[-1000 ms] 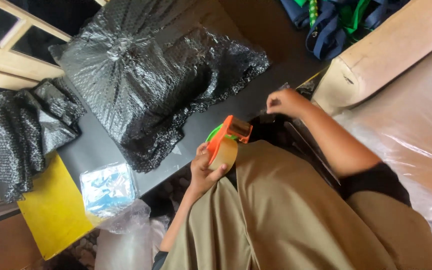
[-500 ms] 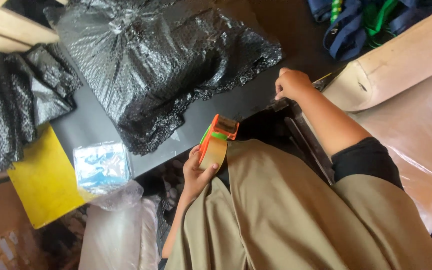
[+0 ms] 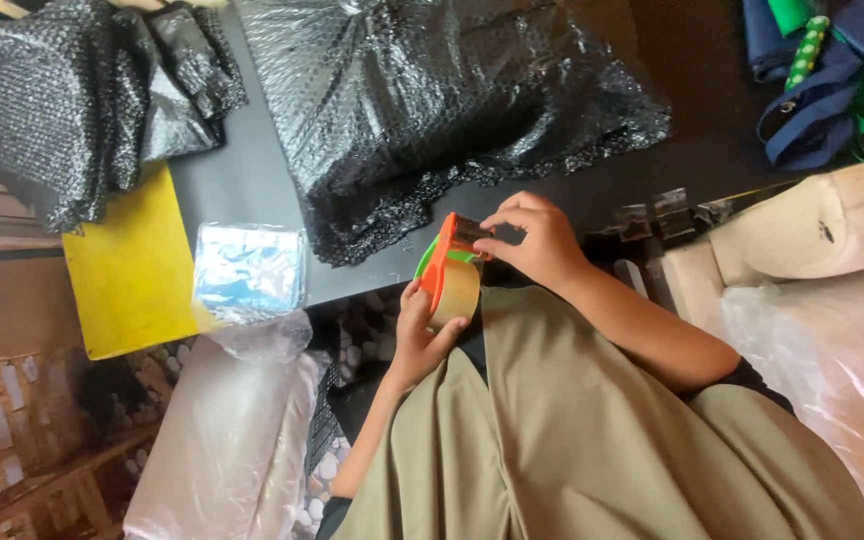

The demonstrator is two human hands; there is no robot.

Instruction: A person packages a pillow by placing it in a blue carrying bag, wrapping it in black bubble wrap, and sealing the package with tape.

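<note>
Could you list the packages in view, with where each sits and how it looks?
Black bubble-wrap parcel: table centre, big, lumpy.
Black bubble wrap: table's left end, crumpled.
Clear pouch: near table edge, flat, square, blue contents.
Clear plastic bag: below the table, long, pale.
No labels, signs or screens show.

In my left hand [image 3: 422, 335] sits a tape dispenser [image 3: 447, 270] of glossy orange and green plastic, its tape roll [image 3: 455, 292] smooth and tan. My right hand [image 3: 537, 240] pinches its front end. Just beyond lies black bubble wrap [image 3: 432, 100], shiny and pebbled, on a matt dark table [image 3: 242, 185]. Below, matt khaki cloth [image 3: 592, 440].
</note>
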